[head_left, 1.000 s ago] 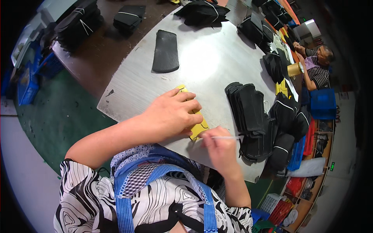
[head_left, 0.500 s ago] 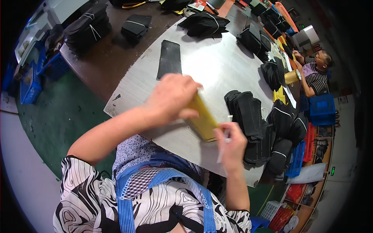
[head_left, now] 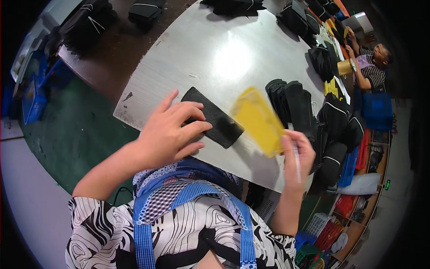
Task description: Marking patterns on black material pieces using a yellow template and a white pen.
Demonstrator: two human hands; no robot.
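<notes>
My left hand rests with its fingers spread on a black leather-like rectangle, which lies slanted on the pale tabletop. Between the thumb and fingers of my right hand, a yellow flat template is gripped by its lower right corner. It is tilted up off the table, its face blurred by motion, and casts a shadow below. The same hand also holds a slim white pen-like stick. Right beside this hand lies a stack of black cut pieces.
Bundles of black pieces tied with white bands stand on the brown table; more bundles line the board's right side. A gold can stands near a co-worker at the right. Blue crates are at the far left.
The black rectangle has come nearer, under my left hand. That hand has let go of the yellow template, which my right hand has swung up and to the right.
</notes>
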